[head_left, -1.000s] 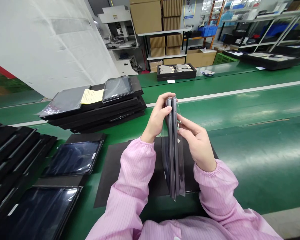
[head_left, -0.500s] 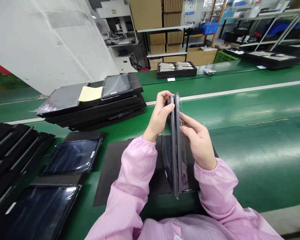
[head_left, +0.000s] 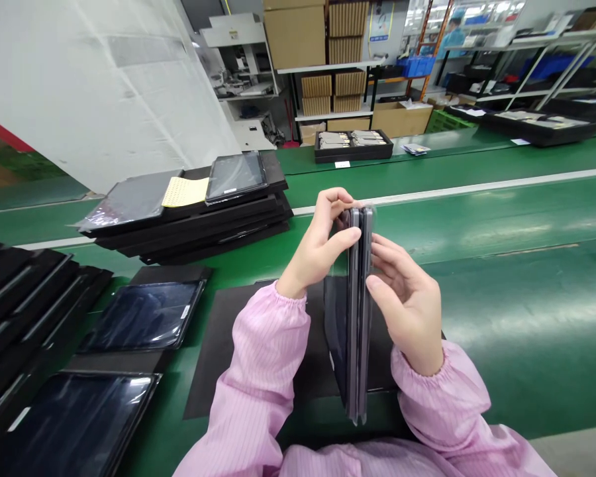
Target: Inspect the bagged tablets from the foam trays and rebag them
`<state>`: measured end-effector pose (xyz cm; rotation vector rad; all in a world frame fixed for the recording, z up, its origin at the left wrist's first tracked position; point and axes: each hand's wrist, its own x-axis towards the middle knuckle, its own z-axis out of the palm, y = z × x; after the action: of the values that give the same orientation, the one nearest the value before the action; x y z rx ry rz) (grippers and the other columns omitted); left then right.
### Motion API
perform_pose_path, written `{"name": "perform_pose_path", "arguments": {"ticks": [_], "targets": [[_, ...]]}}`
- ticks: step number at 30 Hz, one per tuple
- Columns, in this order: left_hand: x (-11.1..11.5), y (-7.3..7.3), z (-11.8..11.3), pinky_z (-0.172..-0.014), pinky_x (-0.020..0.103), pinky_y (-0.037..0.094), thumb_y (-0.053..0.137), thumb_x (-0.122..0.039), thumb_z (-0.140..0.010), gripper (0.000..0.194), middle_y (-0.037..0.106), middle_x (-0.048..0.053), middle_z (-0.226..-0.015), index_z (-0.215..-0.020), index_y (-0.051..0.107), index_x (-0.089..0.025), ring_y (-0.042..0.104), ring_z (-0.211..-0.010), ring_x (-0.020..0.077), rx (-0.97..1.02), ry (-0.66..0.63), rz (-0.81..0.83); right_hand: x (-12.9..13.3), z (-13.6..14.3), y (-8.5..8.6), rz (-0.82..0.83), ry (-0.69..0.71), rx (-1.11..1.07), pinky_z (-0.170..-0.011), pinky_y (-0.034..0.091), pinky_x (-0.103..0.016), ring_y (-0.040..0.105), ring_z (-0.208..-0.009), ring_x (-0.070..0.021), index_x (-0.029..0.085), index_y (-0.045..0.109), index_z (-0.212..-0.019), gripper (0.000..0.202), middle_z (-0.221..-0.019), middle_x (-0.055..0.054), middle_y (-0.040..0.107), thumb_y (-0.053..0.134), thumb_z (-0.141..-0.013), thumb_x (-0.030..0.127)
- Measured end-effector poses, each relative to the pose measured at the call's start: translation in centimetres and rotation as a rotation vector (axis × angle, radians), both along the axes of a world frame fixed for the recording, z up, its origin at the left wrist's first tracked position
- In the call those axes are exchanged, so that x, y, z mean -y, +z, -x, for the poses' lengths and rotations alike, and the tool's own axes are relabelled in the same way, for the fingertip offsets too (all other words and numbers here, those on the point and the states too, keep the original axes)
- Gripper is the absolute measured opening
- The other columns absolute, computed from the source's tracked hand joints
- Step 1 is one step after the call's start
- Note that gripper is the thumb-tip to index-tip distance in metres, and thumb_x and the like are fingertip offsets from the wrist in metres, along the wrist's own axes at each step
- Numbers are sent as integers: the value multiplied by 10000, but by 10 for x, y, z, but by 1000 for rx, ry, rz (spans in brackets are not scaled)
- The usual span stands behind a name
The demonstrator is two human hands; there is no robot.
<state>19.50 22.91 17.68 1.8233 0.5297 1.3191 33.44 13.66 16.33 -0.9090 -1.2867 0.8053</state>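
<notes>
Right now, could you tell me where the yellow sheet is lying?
In the head view, upper left, the yellow sheet lies on the stack of black trays, between a bagged panel and a tablet.

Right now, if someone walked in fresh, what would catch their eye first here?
Two thin dark grey tablets stand on edge, pressed together at centre, over a black mat on the green belt. The left hand pinches their top, and the right hand steadies their side. A stack of flat black trays lies further left.
</notes>
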Motion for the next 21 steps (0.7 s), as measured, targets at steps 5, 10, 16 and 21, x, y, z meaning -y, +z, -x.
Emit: {"name": "perform_pose_path", "arguments": {"ticks": [5,10,16,21], "targets": [[12,16,18,-1007,403,472,625,-488,-860,398,600,79,-1218,-1177,521,-270,567,-1160,278,-132,-134,44,0,2,4,-39,-3,38,-793,666,-350,732,-989,-228,258,695,-1243,414,-1339,-77,651,664,-835,198],[19,24,30,-1059,425,441,753,-425,-738,617,509,84,-1309,-1272,478,-286,521,-1212,306,-289,-229,-29,-1,0,1,-146,69,27,-865,647,-331,692,-1146,-244,307,697,-1264,477,-1319,-29,685,668,-828,116],[25,25,28,-976,438,469,696,-324,-680,613,491,48,-1148,-1221,415,-260,540,-1034,247,-345,-208,3,3,3,-2,-206,41,30,-903,635,-341,675,-1185,-258,345,669,-1273,556,-1309,5,679,665,-799,55],[29,31,28,-1039,462,424,683,-306,-659,607,449,63,-1183,-1194,400,-254,502,-1118,273,-393,-219,6,6,10,1,-165,-9,-70,-824,663,-326,675,-1177,-280,321,706,-1219,502,-1294,-10,680,675,-783,72]]}}
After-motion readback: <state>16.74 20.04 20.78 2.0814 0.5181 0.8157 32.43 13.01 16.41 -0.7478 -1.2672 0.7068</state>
